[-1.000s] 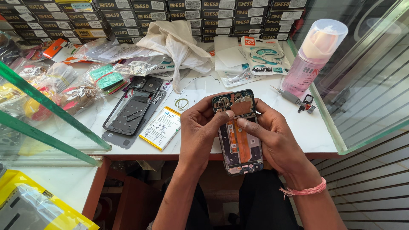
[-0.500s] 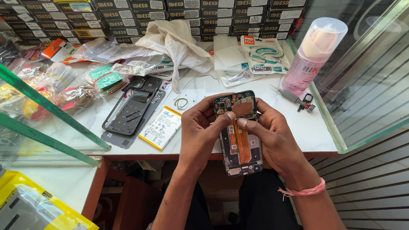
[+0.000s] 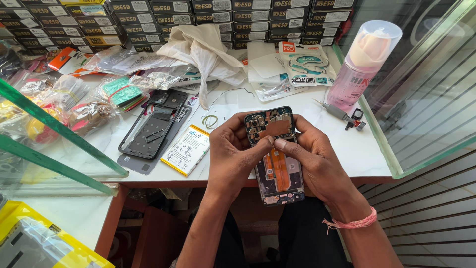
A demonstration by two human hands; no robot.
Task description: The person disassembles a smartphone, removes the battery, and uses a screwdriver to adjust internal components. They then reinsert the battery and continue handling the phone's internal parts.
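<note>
An opened smartphone (image 3: 275,159) with its back cover off shows its circuit board and an orange flex cable. My left hand (image 3: 234,158) grips its left edge, thumb pressed near the top of the orange cable. My right hand (image 3: 313,160) holds the right edge, its thumb meeting the left thumb over the board. The phone hangs just past the white counter's front edge (image 3: 347,159), above my lap. A pink thread band circles my right wrist.
On the counter lie a black phone back frame (image 3: 151,130), a white-and-yellow battery (image 3: 186,149), a small wire loop (image 3: 211,121), a screwdriver (image 3: 334,112), a pink spray bottle (image 3: 362,64), a white cloth (image 3: 201,49), bagged parts (image 3: 74,99) and stacked boxes (image 3: 223,15). Glass panels stand left and right.
Both hands and the phone stay almost in place; the thumbs have shifted slightly on the board near the top of the orange cable.
</note>
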